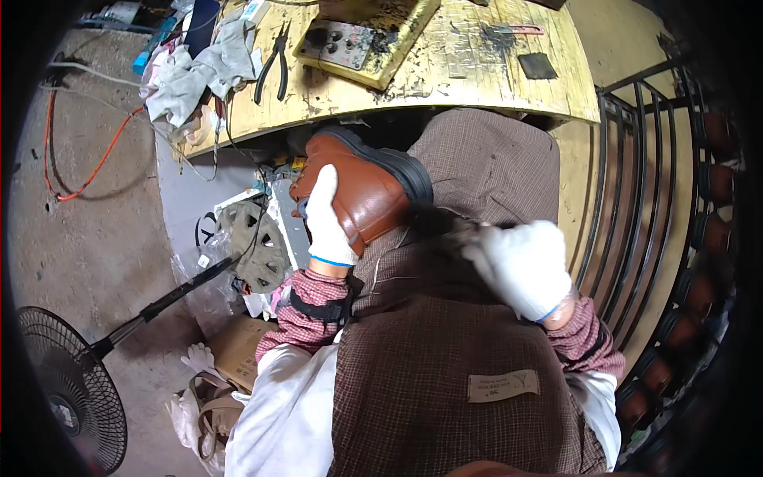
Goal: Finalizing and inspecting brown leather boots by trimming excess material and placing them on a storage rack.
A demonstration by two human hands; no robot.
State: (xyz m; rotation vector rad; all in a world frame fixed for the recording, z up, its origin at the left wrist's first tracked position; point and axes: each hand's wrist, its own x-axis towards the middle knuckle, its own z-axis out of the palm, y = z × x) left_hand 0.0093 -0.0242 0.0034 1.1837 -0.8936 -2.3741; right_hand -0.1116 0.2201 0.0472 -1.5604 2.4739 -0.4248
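Note:
On my lap lies a brown leather shoe [369, 191] with a black sole, tilted on its side. My left hand [323, 215], in a white glove with a blue cuff edge, grips it, thumb along the upper. To the right of the shoe, my right hand [524, 266], also gloved in white, is closed and smeared by motion. A dark blurred thing [433, 222] reaches from its fingers to the shoe's lower right end; its kind cannot be made out. A brown checked apron [445, 342] covers my lap beneath both hands.
A stained yellow workbench [469, 75] stands ahead, holding pliers [274, 63], a grey cloth [226, 60] and a control panel [338, 44]. Right, a black metal rack [636, 183] stands beside a row of brown shoes [715, 183]. Left are a fan [67, 389] and a helmet [258, 246].

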